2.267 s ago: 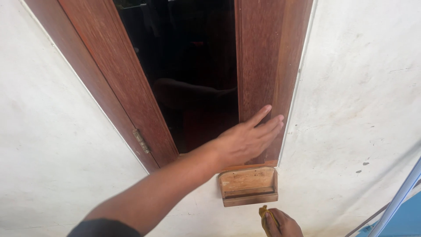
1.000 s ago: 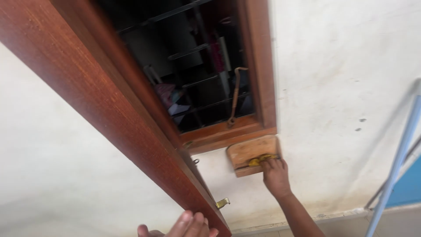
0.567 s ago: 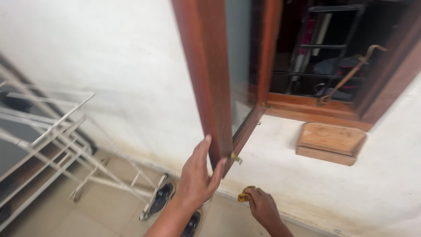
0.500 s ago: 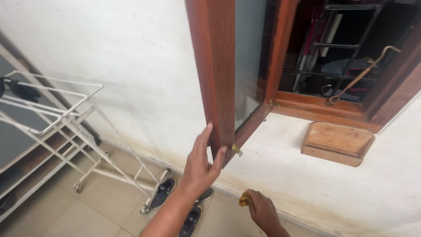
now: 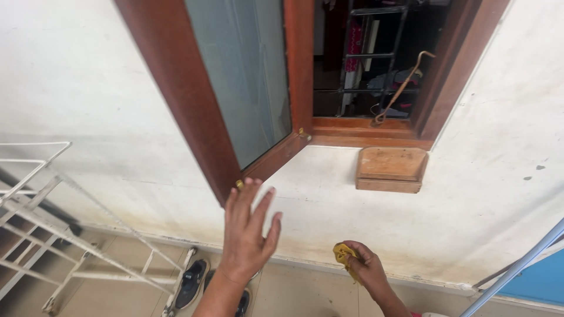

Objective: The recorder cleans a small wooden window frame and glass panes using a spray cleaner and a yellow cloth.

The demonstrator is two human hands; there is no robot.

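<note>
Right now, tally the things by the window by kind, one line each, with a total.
Open wooden window sash: 1
Small wooden shelf on the wall: 1
Yellow cloth, gripped in the right hand: 1
Dark shoes on the floor: 2
White metal rack: 1
Metal window stay: 1
Total: 7
The left hand holds nothing.

The open brown wooden window sash (image 5: 235, 88) (swung outward) blocks the left side; black metal bars (image 5: 376, 56) close the opening; bare white plaster wall (image 5: 487, 194) lies unobstructed beside the small wooden wall shelf (image 5: 390, 169).
</note>
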